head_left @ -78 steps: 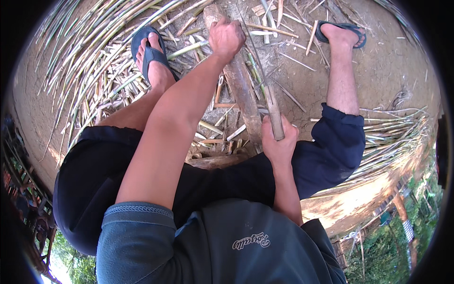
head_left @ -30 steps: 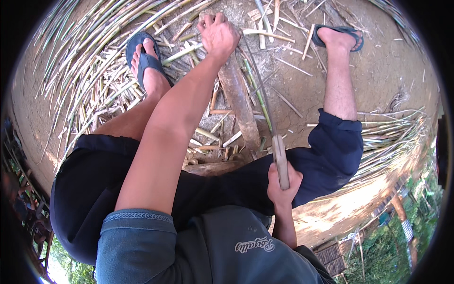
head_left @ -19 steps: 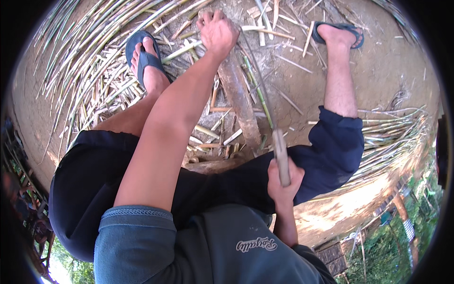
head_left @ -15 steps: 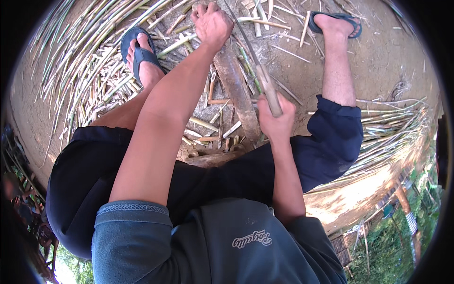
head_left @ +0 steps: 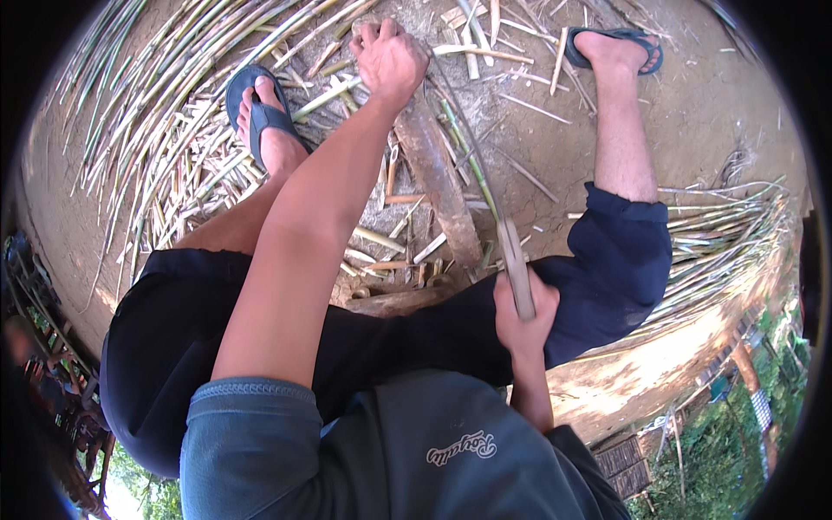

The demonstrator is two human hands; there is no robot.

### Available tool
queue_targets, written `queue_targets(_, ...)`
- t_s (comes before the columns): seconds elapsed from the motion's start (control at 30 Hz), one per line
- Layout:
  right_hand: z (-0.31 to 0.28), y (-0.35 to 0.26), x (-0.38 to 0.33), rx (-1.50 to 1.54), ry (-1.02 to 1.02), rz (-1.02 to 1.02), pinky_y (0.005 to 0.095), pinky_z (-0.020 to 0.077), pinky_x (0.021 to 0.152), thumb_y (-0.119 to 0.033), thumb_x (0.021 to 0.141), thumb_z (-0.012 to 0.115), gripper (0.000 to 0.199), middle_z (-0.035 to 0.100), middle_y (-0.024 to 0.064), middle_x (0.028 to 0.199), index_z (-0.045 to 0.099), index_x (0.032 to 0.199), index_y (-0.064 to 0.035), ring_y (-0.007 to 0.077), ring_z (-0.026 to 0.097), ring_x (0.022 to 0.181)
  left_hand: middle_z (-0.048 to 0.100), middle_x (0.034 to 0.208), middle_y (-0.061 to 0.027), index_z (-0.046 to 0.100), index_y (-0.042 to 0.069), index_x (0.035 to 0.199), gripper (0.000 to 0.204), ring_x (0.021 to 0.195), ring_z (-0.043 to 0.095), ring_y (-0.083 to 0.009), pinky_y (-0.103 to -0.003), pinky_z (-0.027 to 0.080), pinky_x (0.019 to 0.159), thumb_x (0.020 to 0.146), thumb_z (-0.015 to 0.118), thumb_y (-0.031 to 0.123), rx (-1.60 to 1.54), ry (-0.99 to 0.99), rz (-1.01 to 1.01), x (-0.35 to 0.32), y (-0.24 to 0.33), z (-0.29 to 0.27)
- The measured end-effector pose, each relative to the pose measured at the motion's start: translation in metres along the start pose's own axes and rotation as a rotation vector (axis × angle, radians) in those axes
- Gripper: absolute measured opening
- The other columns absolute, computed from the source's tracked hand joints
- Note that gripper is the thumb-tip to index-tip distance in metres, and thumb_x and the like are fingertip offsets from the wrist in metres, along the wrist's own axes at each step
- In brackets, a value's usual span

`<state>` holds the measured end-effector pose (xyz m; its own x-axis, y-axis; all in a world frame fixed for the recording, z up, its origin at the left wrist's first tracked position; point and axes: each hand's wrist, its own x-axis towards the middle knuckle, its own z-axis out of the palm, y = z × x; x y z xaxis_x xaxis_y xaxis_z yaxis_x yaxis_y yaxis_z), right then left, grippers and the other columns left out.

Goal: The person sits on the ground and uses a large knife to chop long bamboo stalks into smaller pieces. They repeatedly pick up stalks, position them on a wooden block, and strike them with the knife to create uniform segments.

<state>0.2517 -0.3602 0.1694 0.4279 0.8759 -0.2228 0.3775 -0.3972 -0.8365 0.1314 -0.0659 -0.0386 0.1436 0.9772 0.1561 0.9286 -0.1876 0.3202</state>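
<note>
My right hand [head_left: 530, 314] is wrapped round the wooden handle of a long, thin-bladed knife [head_left: 517, 260] near my right knee. Its narrow, curved blade reaches away from me, toward my left hand. Farther off, my left hand [head_left: 392, 65] is closed, fingers bent, at the far end of a worn wooden beam [head_left: 438, 173]. What that hand grips is hidden under it. A green stalk [head_left: 472, 160] lies along the beam's right side, close to the blade.
Long cut stalks [head_left: 173, 78] curve over the ground at far left, with short pieces [head_left: 204, 160] heaped beside my sandalled left foot [head_left: 276, 130]. Another stalk bundle [head_left: 719, 251] lies to the right of my bent right leg [head_left: 617, 130]. Stalk scraps surround the beam.
My right hand and the knife have come back toward my body and slightly right. My left hand has stayed at the beam's far end, shifting slightly in the picture.
</note>
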Motion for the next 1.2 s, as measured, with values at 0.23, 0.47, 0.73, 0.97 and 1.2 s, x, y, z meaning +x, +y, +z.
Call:
queue_targets(0.23, 0.028, 0.018, 0.048, -0.075, -0.086, 0.038, 0.0356, 0.0438, 0.049, -0.009, 0.081, 0.065, 0.014, 0.049, 0.0137, 0.053, 0.058, 0.072, -0.0005, 0.0207, 0.061, 0.047, 0.062, 0.106, -0.0072, 0.074, 0.009, 0.079, 0.02, 0.111, 0.048, -0.0305, -0.049, 0.033, 0.096, 0.075, 0.061, 0.023, 0.003, 0.021, 0.037, -0.003, 0.01, -0.007)
queue_targets(0.47, 0.013, 0.003, 0.019, -0.049, -0.077, 0.112, 0.0331, 0.0452, 0.05, -0.008, 0.08, 0.064, 0.011, 0.05, 0.0133, 0.054, 0.059, 0.075, 0.0008, 0.0171, 0.056, 0.046, 0.062, 0.111, -0.0045, 0.074, 0.004, 0.086, 0.026, 0.113, 0.048, -0.0288, -0.049, 0.03, 0.101, 0.077, 0.058, 0.023, -0.033, -0.014, -0.031, -0.001, -0.006, 0.002)
queue_targets(0.73, -0.007, 0.001, -0.013, 0.048, -0.027, 0.077, 0.0311, 0.044, 0.049, -0.005, 0.08, 0.065, 0.009, 0.052, 0.0113, 0.054, 0.06, 0.076, 0.0016, 0.0148, 0.055, 0.045, 0.062, 0.109, -0.0044, 0.074, 0.007, 0.083, 0.024, 0.108, 0.049, -0.0279, -0.05, 0.029, 0.098, 0.079, 0.056, 0.023, -0.02, 0.005, 0.017, -0.001, -0.005, -0.002)
queue_targets(0.97, 0.011, 0.017, 0.029, -0.042, -0.043, 0.068, 0.031, 0.0441, 0.051, -0.008, 0.081, 0.065, 0.012, 0.054, 0.0103, 0.056, 0.061, 0.075, 0.0011, 0.0124, 0.054, 0.048, 0.057, 0.1, -0.011, 0.067, 0.008, 0.094, 0.022, 0.102, 0.05, -0.0321, -0.047, 0.04, 0.091, 0.079, 0.068, 0.025, -0.174, 0.075, 0.311, -0.034, -0.019, -0.015)
queue_targets(1.2, 0.01, 0.0, 0.03, -0.039, -0.033, 0.036, 0.0319, 0.0424, 0.049, -0.007, 0.081, 0.065, 0.011, 0.054, 0.0095, 0.054, 0.061, 0.075, 0.0009, 0.0124, 0.053, 0.046, 0.064, 0.094, -0.012, 0.07, 0.006, 0.095, 0.02, 0.095, 0.057, -0.0308, -0.043, 0.047, 0.088, 0.089, 0.066, 0.025, -0.186, -0.086, 0.455, -0.012, -0.031, -0.022)
